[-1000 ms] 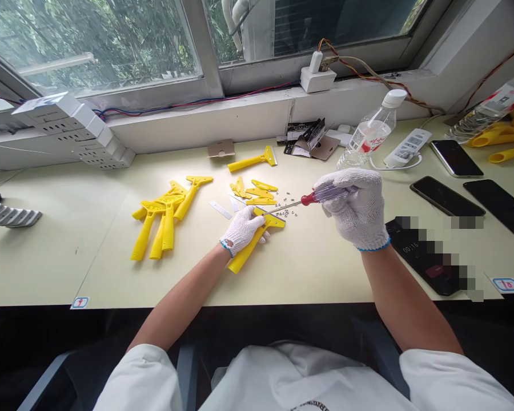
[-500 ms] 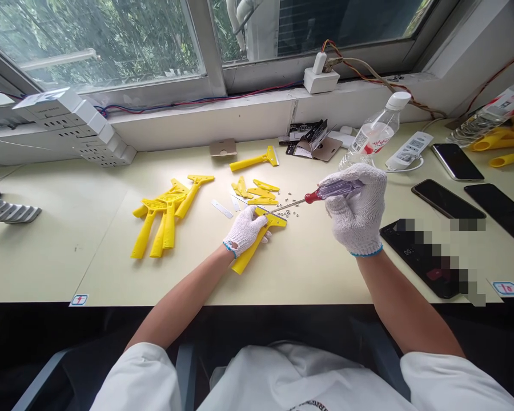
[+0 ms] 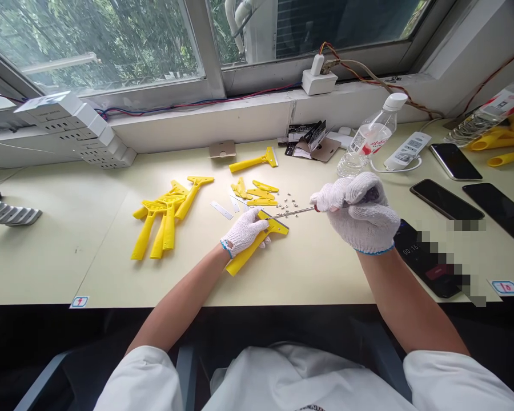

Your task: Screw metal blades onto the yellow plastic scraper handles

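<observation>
My gloved left hand is closed around a yellow scraper, near its head, with a blade along the head's edge. In my gloved right hand is a screwdriver; the fingers wrap its handle and mostly hide it. The shaft slants left and its tip meets the scraper head by my left thumb. Just beyond lie loose small screws, several yellow clamp pieces and flat metal blades. A group of yellow scraper handles rests to the left.
Another yellow scraper lies farther back, near a small cardboard piece and black packaging. A water bottle, a power strip and several phones are on the right. White boxes are stacked at the back left.
My right hand has turned over and shifted slightly down and right, so the purple screwdriver handle is now mostly covered. The scraper and my left hand have moved only slightly.
</observation>
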A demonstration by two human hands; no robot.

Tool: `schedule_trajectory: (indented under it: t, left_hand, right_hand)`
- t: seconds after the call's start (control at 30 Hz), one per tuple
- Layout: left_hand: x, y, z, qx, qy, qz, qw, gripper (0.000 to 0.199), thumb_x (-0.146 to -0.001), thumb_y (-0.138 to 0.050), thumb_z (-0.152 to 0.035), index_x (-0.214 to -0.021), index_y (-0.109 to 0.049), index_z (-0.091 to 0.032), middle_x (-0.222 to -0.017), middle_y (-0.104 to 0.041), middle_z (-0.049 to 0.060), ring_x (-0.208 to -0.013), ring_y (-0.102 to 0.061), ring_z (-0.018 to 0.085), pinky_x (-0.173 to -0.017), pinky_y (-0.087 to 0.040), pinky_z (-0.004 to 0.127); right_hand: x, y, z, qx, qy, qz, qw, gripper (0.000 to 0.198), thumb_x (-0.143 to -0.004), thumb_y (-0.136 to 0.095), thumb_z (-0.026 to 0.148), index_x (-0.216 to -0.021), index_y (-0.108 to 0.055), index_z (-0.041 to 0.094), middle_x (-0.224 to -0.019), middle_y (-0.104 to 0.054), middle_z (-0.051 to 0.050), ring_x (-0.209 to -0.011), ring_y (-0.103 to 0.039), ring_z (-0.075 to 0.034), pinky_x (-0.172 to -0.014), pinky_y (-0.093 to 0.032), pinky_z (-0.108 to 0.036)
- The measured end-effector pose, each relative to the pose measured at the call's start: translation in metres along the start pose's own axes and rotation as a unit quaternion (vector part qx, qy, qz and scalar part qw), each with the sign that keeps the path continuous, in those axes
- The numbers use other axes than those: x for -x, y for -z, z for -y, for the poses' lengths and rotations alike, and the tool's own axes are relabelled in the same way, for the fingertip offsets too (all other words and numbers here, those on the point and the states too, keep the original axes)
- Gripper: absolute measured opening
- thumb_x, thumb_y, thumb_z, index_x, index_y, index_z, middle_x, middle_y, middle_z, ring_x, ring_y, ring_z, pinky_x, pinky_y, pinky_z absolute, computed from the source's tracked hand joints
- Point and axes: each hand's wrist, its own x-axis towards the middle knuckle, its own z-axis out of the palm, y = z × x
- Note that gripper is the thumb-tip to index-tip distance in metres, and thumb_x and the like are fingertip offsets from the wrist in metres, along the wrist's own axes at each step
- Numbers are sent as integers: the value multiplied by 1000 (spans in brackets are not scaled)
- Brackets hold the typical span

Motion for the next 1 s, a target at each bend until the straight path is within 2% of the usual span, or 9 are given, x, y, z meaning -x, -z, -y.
schedule_trajectory:
  t: [0.07, 0.13, 0.23, 0.4, 0.77, 1.0]
  left_hand:
    - [-1, -1, 1, -3, -1, -3, 1000, 25, -97, -76, -25, -111, -56, -19, -84, -76, 4, -66, -76, 18, -62, -60, 28]
    - [-2, -2, 2, -5, -3, -7, 1000, 25, -98, -76, -25, -111, -56, -19, -83, -76, 4, -66, -76, 18, -62, -60, 28]
    - [-4, -3, 4, -7, -5, -14, 1000, 24, -99, -74, -25, -113, -56, -19, -85, -76, 5, -66, -76, 18, -62, -60, 28]
    - [-4, -4, 5, -5, -7, -26, 1000, 22, -100, -73, -25, -113, -56, -19, -87, -77, 5, -64, -76, 17, -60, -60, 27]
    - [-3, -6, 7, -5, -4, -31, 999, 24, -100, -74, -30, -110, -54, -21, -72, -73, 1, -62, -75, 18, -62, -60, 28]
    - [-3, -7, 8, -13, -10, -38, 999, 24, -99, -73, -29, -113, -56, -21, -73, -74, 2, -62, -76, 19, -62, -61, 29]
  right_hand:
    - [-1, -2, 0, -18, 0, 23, 1000, 33, -88, -86, 36, -85, -55, 26, -70, -51, 1, -66, -54, -19, -73, -62, -45]
    - [-2, -4, -2, -8, 4, 14, 1000, 34, -89, -85, 37, -85, -53, 26, -69, -47, 2, -64, -51, -18, -70, -60, -43]
    - [-1, -4, -8, 25, 14, -24, 999, 36, -90, -88, 42, -90, -54, 28, -74, -52, 2, -68, -56, -19, -74, -63, -45]
    - [2, 2, -15, 42, 16, -27, 999, 33, -94, -90, 45, -101, -62, 29, -88, -68, 1, -82, -71, -19, -98, -69, -53]
    - [3, -6, -19, 62, 37, -73, 995, 40, -92, -95, 50, -102, -63, 27, -90, -70, 1, -81, -73, -18, -94, -72, -49]
    - [1, -15, -16, 63, 56, -84, 993, 38, -94, -93, 47, -101, -63, 27, -89, -69, 1, -81, -74, -16, -89, -72, -42]
